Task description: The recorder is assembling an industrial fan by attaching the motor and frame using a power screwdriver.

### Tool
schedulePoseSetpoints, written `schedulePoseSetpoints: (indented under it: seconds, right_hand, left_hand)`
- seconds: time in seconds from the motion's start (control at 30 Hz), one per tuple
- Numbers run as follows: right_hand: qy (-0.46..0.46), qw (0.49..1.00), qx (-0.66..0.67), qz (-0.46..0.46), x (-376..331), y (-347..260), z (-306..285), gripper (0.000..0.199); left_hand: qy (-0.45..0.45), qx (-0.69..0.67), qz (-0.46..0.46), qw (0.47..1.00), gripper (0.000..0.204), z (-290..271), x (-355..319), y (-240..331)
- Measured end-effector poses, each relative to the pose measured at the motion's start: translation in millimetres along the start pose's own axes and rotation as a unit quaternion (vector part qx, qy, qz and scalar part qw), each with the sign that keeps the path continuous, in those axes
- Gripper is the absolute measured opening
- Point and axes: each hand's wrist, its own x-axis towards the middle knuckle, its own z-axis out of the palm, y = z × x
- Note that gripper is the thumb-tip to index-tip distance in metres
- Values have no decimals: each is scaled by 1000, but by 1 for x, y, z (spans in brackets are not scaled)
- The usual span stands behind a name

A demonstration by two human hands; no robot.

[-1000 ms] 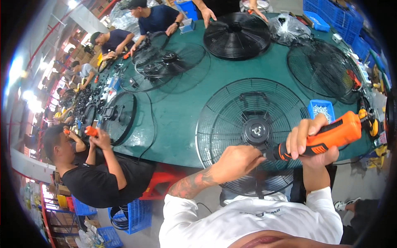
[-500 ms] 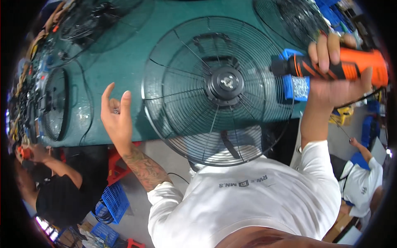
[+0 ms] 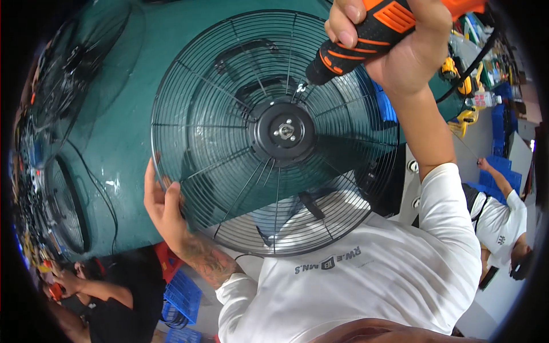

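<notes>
A large round black wire fan guard (image 3: 200, 131) lies before me, its near part overhanging the table edge above my shirt. At its middle is a black hub (image 3: 283, 134) with a small silver centre. My right hand (image 3: 400, 51) is wrapped round an orange and black electric screwdriver (image 3: 366, 40), tilted down to the left. Its tip carries a small shiny piece, likely a screw, above the guard just beyond the hub. My left hand (image 3: 166, 200) grips the guard's left rim, fingers and thumb on either side of the wire.
The green table (image 3: 131, 166) bears more fans at the left, one a black fan (image 3: 63, 206) standing on edge. A blue bin (image 3: 386, 103) sits right of the guard. One person in black (image 3: 126, 291) works at lower left; another in white (image 3: 503, 223) is at right.
My left hand has gone from free in the air to holding the guard's rim. My right hand has brought the electric screwdriver leftward, its tip now over the guard near the hub.
</notes>
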Motion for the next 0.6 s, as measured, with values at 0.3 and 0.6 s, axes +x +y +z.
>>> schedulePoseSetpoints:
  seconds: [0.3, 0.6]
  right_hand:
    - [-181, 970, 148, 66, 16, 29, -57, 65]
    - [-76, 991, 86, 74, -7, 21, -53, 51]
  left_hand:
    - [38, 67, -29, 997, 66, 23, 5, 16]
    - [13, 90, -18, 996, 66, 15, 5, 12]
